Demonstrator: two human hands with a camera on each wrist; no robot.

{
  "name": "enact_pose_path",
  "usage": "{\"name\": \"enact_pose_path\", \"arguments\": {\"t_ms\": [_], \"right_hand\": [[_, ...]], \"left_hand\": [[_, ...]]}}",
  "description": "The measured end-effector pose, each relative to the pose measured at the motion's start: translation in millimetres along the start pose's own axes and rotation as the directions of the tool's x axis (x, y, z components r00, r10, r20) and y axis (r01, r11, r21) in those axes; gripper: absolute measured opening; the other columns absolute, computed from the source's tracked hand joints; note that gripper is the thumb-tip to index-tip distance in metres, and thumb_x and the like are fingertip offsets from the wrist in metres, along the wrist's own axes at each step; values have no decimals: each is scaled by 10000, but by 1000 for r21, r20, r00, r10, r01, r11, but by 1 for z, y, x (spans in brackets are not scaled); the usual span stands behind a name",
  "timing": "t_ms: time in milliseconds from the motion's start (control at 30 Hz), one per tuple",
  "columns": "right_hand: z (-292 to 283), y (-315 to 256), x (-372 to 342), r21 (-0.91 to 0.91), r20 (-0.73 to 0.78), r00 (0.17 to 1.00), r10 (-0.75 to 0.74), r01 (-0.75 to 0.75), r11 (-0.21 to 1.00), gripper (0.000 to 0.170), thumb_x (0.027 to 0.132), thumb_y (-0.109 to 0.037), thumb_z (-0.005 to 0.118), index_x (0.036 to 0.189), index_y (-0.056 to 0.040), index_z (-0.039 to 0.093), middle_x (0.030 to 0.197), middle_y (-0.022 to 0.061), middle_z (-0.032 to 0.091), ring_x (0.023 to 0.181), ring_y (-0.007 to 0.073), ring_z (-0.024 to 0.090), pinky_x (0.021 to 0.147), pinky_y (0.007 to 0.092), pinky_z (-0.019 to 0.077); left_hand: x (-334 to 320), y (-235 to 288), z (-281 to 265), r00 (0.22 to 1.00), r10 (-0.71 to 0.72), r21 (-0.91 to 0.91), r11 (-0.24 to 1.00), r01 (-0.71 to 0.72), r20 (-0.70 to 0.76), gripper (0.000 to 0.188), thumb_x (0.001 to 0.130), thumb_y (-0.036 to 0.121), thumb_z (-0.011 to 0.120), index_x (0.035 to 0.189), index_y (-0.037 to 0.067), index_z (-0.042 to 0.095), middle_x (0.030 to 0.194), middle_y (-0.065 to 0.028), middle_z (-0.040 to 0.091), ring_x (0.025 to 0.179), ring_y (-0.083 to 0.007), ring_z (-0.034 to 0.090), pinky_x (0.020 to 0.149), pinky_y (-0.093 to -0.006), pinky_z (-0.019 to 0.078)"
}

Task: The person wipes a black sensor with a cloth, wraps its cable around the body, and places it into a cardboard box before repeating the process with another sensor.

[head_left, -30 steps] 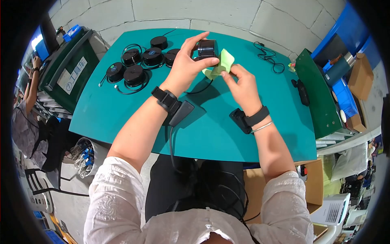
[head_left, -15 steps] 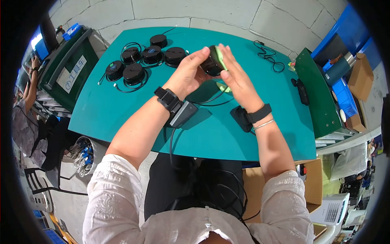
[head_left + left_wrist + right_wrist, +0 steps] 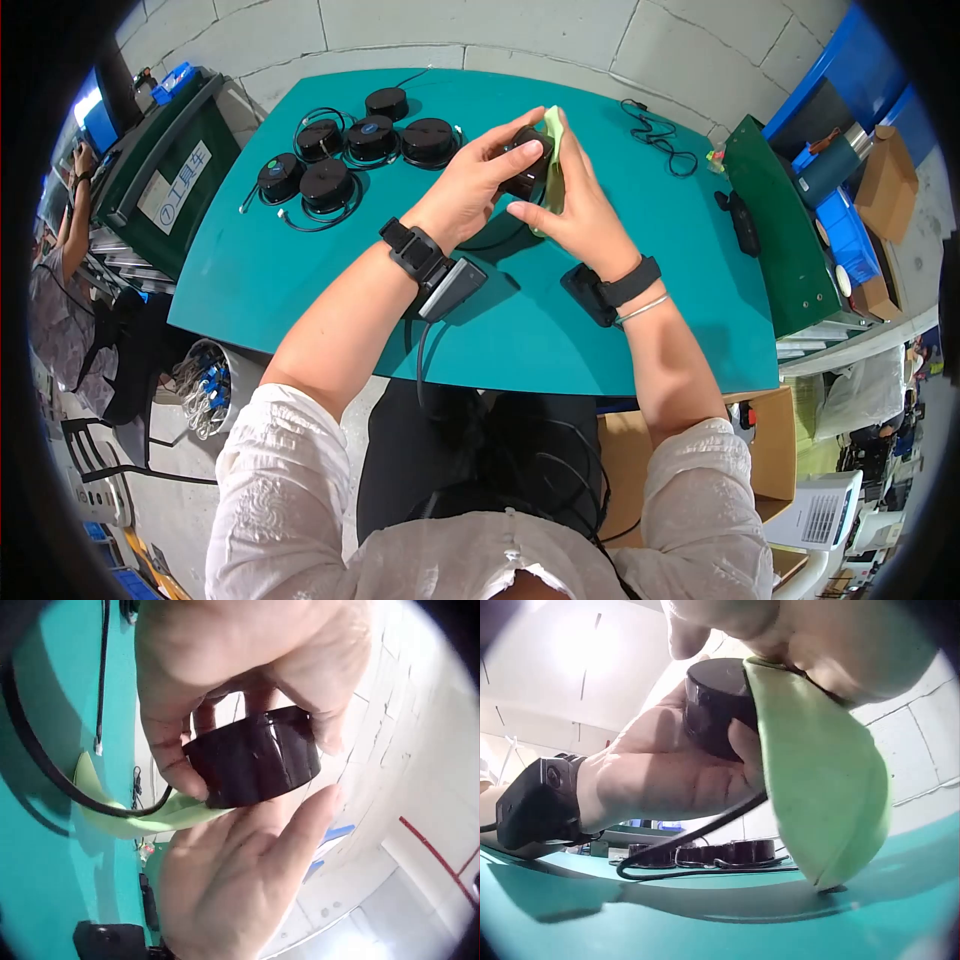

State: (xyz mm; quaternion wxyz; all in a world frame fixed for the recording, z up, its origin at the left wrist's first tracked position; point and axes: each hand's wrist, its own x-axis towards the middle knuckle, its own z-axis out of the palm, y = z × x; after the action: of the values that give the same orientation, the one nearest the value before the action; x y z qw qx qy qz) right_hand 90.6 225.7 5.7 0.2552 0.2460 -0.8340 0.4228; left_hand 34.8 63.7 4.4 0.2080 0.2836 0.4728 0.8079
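Observation:
My left hand [image 3: 468,190] grips a round black puck-like device [image 3: 255,761] by its side, fingers and thumb around the rim, above the table. A black cable [image 3: 705,828] runs from the device and loops down. My right hand [image 3: 592,218] lies along the device's right face with straight fingers, its thumb held apart. Between that palm and the device is a light green cloth [image 3: 821,780], pressed against the flat face. In the right wrist view one end of the cloth hangs down close over the table.
Several similar black devices [image 3: 428,140] with coiled cables sit on the green table [image 3: 520,330] at the back left. A thin black cable [image 3: 655,140] lies at the back right. Near the right edge stand a green panel [image 3: 775,240] and a small black object [image 3: 740,225].
The right hand first pinched the cloth beside the device, then laid it flat against the device's face. The device has tilted in the left hand, and the left thumb has shifted over it.

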Motion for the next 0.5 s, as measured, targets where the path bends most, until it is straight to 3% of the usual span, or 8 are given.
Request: {"name": "enact_pose_path", "arguments": {"t_ms": [33,67,133,200,233,300,367,500], "right_hand": [[-2,-2,1,-108,5,999,-52,52,993,862,794,-338,755,1483,-87,303,1482,180,331,1356,366,350,1104,428,346],[-3,-3,1,-109,5,999,-52,52,993,862,794,-338,755,1483,-87,303,1482,180,331,1356,366,350,1104,428,346],[-6,-3,2,-153,-21,998,-58,54,987,796,708,-187,812,1397,-95,425,1392,157,420,1277,342,433,1054,414,405],[-8,0,4,-120,-62,995,-77,70,990,765,703,-171,816,1372,-94,452,1369,152,443,1264,338,448,1043,410,413],[-9,2,4,-88,-106,990,-96,87,992,735,697,-154,819,1346,-93,480,1346,146,466,1252,335,463,1033,406,421],[-8,4,3,-41,-117,992,-57,53,998,744,693,-133,816,1351,-100,471,1332,145,487,1250,331,468,1024,404,426],[-7,5,1,203,-99,992,74,-52,978,734,700,-122,808,1348,-99,464,1341,145,488,1260,331,466,1031,405,419],[-8,2,2,115,-32,997,75,-71,991,716,706,-105,791,1339,-82,457,1349,150,487,1277,340,460,1046,411,409]], "left_hand": [[0,1,1,1000,1,0,1000,-1,1,666,908,321,682,1453,55,406,1328,-80,517,1245,-177,449,1068,-318,326],[0,2,2,999,36,-17,999,-36,11,650,910,316,678,1441,44,418,1321,-83,522,1229,-179,466,1061,-328,340],[3,4,-2,997,71,-36,997,-70,19,636,912,312,675,1428,33,430,1315,-86,526,1214,-182,482,1054,-339,354],[7,10,-11,993,-64,-278,956,91,102,577,910,230,676,1404,37,448,1275,-72,554,1197,-177,524,1010,-351,445],[6,10,-12,993,-64,-280,956,89,99,577,910,230,676,1404,37,448,1275,-72,554,1197,-177,524,1010,-351,445],[4,13,-12,991,-11,52,999,4,135,617,871,158,707,1404,25,427,1301,-88,531,1195,-182,523,1003,-353,453],[1,19,-10,992,-33,71,997,24,120,674,840,124,729,1419,24,400,1324,-98,508,1194,-187,523,997,-355,461],[3,16,-10,995,63,316,945,-86,81,633,830,165,752,1361,16,441,1251,-95,533,1154,-186,538,956,-355,486]]}}
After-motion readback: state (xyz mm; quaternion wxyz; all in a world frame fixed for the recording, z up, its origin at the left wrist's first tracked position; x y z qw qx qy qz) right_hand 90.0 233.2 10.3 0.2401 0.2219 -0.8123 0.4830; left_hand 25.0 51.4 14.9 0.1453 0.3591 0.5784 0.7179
